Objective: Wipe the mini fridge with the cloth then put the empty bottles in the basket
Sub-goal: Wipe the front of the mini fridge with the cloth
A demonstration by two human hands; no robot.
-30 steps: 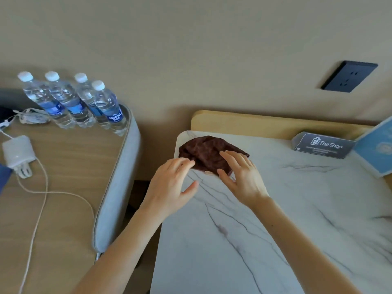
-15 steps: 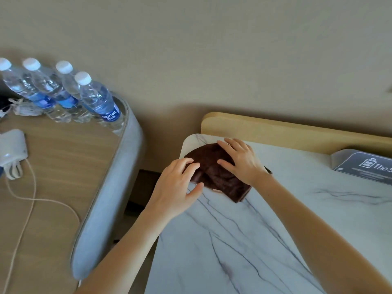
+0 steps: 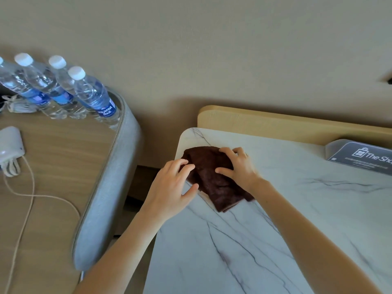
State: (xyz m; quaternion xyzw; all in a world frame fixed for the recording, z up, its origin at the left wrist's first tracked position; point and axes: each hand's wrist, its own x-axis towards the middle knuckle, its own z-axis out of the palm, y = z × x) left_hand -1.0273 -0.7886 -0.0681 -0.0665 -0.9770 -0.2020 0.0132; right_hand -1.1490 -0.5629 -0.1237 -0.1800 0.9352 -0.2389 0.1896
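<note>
Hands: I see the left hand (image 3: pixel 172 185) spread, fingertips on the crumpled dark-brown cloth (image 3: pixel 214 179); right hand (image 3: pixel 237 166) pressing it flat, fingers splayed.
Cloth: rear-left corner of white marble-patterned top (image 3: pixel 275 219).
Bottles: four clear plastic water bottles (image 3: pixel 63 90), wooden side table (image 3: pixel 53 166).

Cloth (image 3: pixel 214 177) lies mid-frame on the bench (image 3: pixel 275 230); bottles (image 3: pixel 63 90) stand upper left; sign (image 3: pixel 360 158) sits far right.

Head camera looks down, close over the marble top (image 3: pixel 275 240).
</note>
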